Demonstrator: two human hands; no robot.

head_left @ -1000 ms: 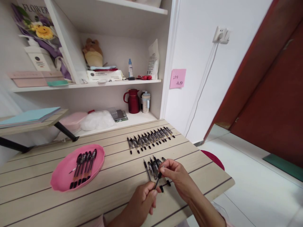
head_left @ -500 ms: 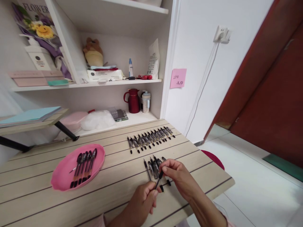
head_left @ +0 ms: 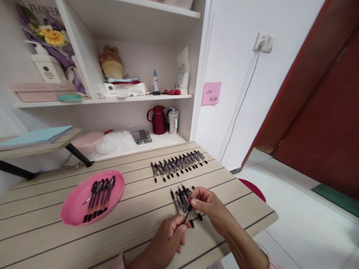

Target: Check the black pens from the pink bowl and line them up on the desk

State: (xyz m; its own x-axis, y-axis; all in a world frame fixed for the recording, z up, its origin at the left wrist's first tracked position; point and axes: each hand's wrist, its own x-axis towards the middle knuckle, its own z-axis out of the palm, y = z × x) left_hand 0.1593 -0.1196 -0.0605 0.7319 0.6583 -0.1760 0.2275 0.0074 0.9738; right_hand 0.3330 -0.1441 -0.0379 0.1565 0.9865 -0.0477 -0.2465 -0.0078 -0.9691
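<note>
One black pen (head_left: 187, 213) is held between both hands over the near part of the table. My left hand (head_left: 171, 235) is closed round its lower barrel. The fingertips of my right hand (head_left: 206, 201) pinch its black upper end; whether a cap or the grip is under them is hard to make out. Just beyond the hands lies a small group of pens (head_left: 179, 198), partly covered by my right hand. Farther back, a long slanting row of pens (head_left: 176, 164) rests on the wood. At left, a pink scalloped tray (head_left: 70, 209) holds several capped pens (head_left: 98, 198) side by side.
The slatted table (head_left: 134, 231) ends at a rounded right corner. Behind it stand white shelves with a dark red jug (head_left: 159, 120) and a pale cup (head_left: 173, 121). A small raised stand (head_left: 67, 139) with papers is at left. A pink note (head_left: 211, 93) sticks to the wall.
Both hands keep their hold on the pen. My right fingers have shifted very slightly; the other pens and the tray stay where they were.
</note>
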